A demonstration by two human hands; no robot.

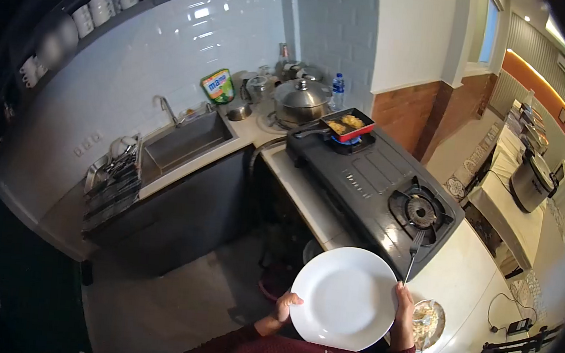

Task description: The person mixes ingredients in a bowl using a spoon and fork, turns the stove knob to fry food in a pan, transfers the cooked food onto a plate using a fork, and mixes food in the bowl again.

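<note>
A large white plate (344,299) is held level in front of my body, and nothing lies on it. My left hand (283,307) grips its left rim, thumb on top. At the right rim, my right hand (404,313) holds the plate together with a fork (414,253), whose tines point away from me over the stove's near edge. Just right of that hand, a bowl (442,322) of pale shredded food stands on the counter. Farther off, a red square pan (360,130) with browned pieces of food (352,121) sits over a blue flame.
The black two-burner stove (369,177) has an unoccupied near burner (420,212). Behind it stand a lidded steel pot (301,101) and a water bottle (337,91). A sink (189,144) is at left, near a green pouch (218,86). A rice cooker (532,181) stands on the right-hand table.
</note>
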